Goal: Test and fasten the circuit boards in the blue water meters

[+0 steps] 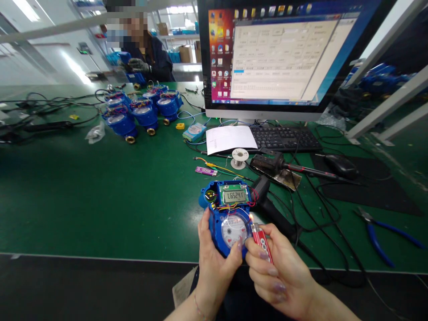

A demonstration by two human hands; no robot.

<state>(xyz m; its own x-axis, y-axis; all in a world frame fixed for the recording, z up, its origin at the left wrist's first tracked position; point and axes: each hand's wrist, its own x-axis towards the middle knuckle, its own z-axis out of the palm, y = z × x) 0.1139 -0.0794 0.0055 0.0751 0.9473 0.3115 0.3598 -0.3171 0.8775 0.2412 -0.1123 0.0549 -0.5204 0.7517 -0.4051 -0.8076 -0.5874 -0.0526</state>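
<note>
My left hand (214, 263) is closed round a blue water meter (229, 209) with an open top, a small LCD showing digits, thin coloured wires and a round dial. It holds the meter just over the near table edge. My right hand (279, 272) is closed on a red lighter (261, 240), whose top end touches the right side of the meter's dial, where a small flame glows. Both hands meet at the meter's lower right.
Green table (100, 200) with a monitor (277, 53), keyboard (284, 138), mouse (341, 166), soldering iron (301, 169), solder spool (240, 157), paper sheet (230, 138), blue pliers (384, 232) and tangled cables. Several blue meters (140, 111) stand far left; a person in gloves (143, 53) works behind them.
</note>
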